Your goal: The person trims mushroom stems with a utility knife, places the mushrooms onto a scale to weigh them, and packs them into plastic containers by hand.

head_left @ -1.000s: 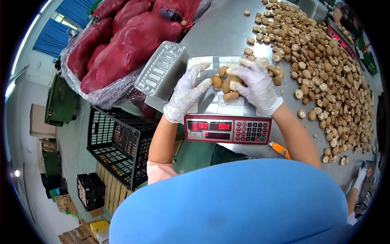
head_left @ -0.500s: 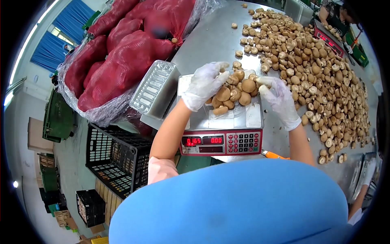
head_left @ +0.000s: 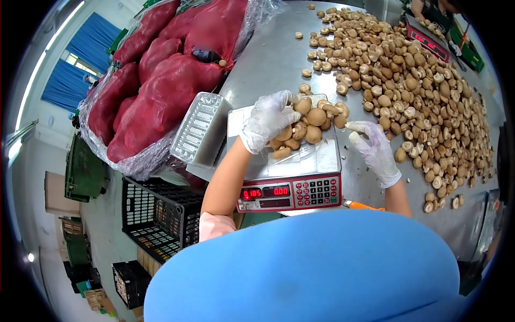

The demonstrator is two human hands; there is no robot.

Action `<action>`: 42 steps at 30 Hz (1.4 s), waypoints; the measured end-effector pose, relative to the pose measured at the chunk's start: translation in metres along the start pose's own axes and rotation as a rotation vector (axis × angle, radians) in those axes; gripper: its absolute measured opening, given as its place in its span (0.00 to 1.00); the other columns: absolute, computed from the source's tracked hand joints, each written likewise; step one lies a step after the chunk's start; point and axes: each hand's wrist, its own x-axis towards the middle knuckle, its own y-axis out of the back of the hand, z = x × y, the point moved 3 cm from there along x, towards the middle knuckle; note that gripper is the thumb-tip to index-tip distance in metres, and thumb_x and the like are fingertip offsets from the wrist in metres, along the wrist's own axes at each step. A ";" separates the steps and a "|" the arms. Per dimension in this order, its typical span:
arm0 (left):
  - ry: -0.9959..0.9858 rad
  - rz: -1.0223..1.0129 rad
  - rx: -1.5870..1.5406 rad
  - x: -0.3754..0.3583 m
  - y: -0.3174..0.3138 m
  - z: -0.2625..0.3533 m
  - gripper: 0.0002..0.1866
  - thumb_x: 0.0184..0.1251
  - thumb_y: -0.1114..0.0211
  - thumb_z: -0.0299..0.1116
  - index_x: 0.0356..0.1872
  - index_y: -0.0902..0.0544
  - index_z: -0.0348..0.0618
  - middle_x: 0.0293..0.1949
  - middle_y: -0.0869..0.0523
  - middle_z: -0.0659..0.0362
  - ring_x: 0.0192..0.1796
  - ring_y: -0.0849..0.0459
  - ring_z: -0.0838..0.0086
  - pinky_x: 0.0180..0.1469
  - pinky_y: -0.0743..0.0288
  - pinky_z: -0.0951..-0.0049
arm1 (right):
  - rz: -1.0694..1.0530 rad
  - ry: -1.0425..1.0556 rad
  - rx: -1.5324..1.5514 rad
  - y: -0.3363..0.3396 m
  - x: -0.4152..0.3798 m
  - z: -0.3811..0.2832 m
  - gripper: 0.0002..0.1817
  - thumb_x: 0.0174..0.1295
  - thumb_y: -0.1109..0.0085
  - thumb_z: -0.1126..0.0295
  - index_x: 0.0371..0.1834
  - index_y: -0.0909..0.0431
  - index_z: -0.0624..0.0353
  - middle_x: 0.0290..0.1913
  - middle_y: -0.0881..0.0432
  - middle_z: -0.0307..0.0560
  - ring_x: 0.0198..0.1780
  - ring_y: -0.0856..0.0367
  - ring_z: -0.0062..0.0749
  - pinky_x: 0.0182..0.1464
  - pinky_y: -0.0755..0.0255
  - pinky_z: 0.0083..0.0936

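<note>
Brown mushroom caps fill the clear tray (head_left: 300,155) that sits on the platform of my scale (head_left: 289,193), whose red digits glow at about 6 o'clock of the tray. The mushrooms on the tray (head_left: 308,126) are heaped toward its far end, at 12 o'clock. My left hand (head_left: 266,119), in a thin clear glove, lies on the pile's 9 o'clock side, fingers curled loosely over the caps and touching them; I cannot tell whether it actually grips one. My right hand (head_left: 375,147), gloved the same way, hangs just off the tray at 3 o'clock, above the steel table (head_left: 268,59), fingers half bent and pinching nothing that I can make out.

From 12 to 3 o'clock of the scale spreads the loose heap of mushrooms (head_left: 424,91), covering much of the table. At 9 o'clock of the scale lies a stack of empty clear trays (head_left: 197,129), and beyond it, at 10 to 11 o'clock, red mesh sacks (head_left: 161,80) wrapped in plastic. An orange-handled knife (head_left: 362,205) pokes out at 4 o'clock of the scale's keypad. Black crates (head_left: 161,214) stand below the table's edge at 8 o'clock.
</note>
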 end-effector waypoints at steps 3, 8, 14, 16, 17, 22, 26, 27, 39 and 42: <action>0.101 -0.155 0.198 0.003 0.001 -0.006 0.17 0.68 0.27 0.33 0.53 0.17 0.38 0.38 0.11 0.57 0.41 0.15 0.79 0.43 0.20 0.77 | -0.001 -0.036 0.012 0.001 -0.003 0.004 0.15 0.68 0.35 0.72 0.56 0.17 0.61 0.55 0.17 0.45 0.60 0.21 0.31 0.66 0.30 0.27; 0.202 -0.097 0.167 0.002 0.005 0.024 0.18 0.65 0.25 0.35 0.52 0.17 0.38 0.39 0.11 0.54 0.42 0.14 0.76 0.46 0.19 0.74 | -0.008 -0.049 0.010 0.005 -0.007 0.005 0.15 0.68 0.36 0.71 0.56 0.17 0.60 0.56 0.18 0.44 0.60 0.21 0.30 0.66 0.29 0.27; 0.063 -0.102 0.312 0.008 -0.001 0.022 0.21 0.61 0.22 0.40 0.50 0.15 0.39 0.42 0.10 0.51 0.46 0.12 0.65 0.50 0.18 0.66 | -0.018 -0.083 0.137 0.003 -0.012 0.006 0.14 0.71 0.40 0.68 0.56 0.17 0.60 0.55 0.17 0.44 0.60 0.23 0.31 0.67 0.33 0.28; 0.079 -0.141 0.408 0.008 0.001 0.033 0.21 0.61 0.23 0.41 0.51 0.15 0.40 0.42 0.10 0.50 0.48 0.12 0.63 0.52 0.19 0.65 | -0.019 -0.091 0.112 0.006 -0.014 0.008 0.14 0.70 0.39 0.69 0.56 0.17 0.59 0.56 0.18 0.43 0.59 0.22 0.29 0.64 0.30 0.26; 0.098 -0.175 0.504 0.007 0.002 0.038 0.22 0.62 0.24 0.43 0.51 0.14 0.40 0.43 0.10 0.50 0.49 0.12 0.62 0.54 0.20 0.65 | -0.024 -0.097 0.087 0.007 -0.015 0.009 0.15 0.69 0.37 0.70 0.57 0.16 0.58 0.56 0.18 0.43 0.58 0.21 0.27 0.62 0.27 0.25; 0.068 -0.239 0.604 0.006 0.000 0.046 0.24 0.64 0.27 0.47 0.54 0.14 0.40 0.45 0.10 0.48 0.53 0.14 0.61 0.58 0.22 0.65 | -0.036 -0.093 0.044 0.005 -0.018 0.013 0.14 0.69 0.37 0.69 0.57 0.16 0.57 0.55 0.18 0.42 0.56 0.21 0.26 0.60 0.26 0.24; -0.091 0.001 0.225 -0.006 0.018 0.017 0.24 0.69 0.29 0.45 0.59 0.16 0.41 0.53 0.13 0.49 0.54 0.15 0.64 0.60 0.24 0.67 | -0.005 -0.075 0.158 0.008 -0.021 0.013 0.14 0.69 0.37 0.70 0.56 0.16 0.57 0.52 0.19 0.39 0.53 0.22 0.24 0.58 0.27 0.22; -0.086 0.062 0.147 -0.014 0.035 0.031 0.23 0.74 0.33 0.42 0.63 0.19 0.39 0.58 0.16 0.50 0.55 0.17 0.67 0.62 0.25 0.68 | -0.015 -0.072 0.159 0.011 -0.021 0.015 0.14 0.69 0.37 0.70 0.56 0.16 0.57 0.52 0.19 0.39 0.53 0.22 0.24 0.58 0.27 0.22; 0.335 0.311 -0.249 -0.157 0.113 -0.012 0.23 0.75 0.35 0.35 0.66 0.22 0.34 0.61 0.17 0.54 0.65 0.22 0.73 0.70 0.33 0.71 | 0.076 -0.295 0.033 0.036 0.027 0.054 0.21 0.73 0.42 0.56 0.63 0.18 0.53 0.55 0.15 0.38 0.53 0.21 0.21 0.56 0.29 0.22; 0.366 0.307 -0.320 -0.168 0.112 -0.007 0.25 0.74 0.35 0.38 0.67 0.24 0.34 0.59 0.17 0.54 0.60 0.20 0.73 0.65 0.30 0.71 | 0.038 -0.472 0.121 0.029 0.044 0.064 0.25 0.74 0.46 0.47 0.69 0.21 0.44 0.57 0.17 0.35 0.52 0.22 0.23 0.54 0.28 0.24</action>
